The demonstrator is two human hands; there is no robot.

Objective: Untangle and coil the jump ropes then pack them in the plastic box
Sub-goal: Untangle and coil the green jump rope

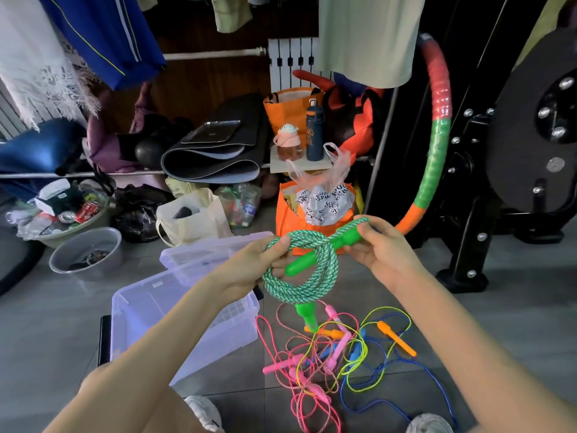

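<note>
A green-and-white braided jump rope hangs as a coil in the air above the floor. My left hand pinches the coil at its upper left. My right hand grips the upper end of one green handle that lies across the coil. The second green handle dangles below. A tangle of pink, yellow, blue and orange-handled ropes lies on the floor underneath. The clear plastic box stands open at lower left, its lid lying behind it.
An orange bag stuffed with plastic bags stands behind the hands. A grey basin and a cloth bag sit at left. A hoop and a black weight machine are at right. My shoes show at the bottom.
</note>
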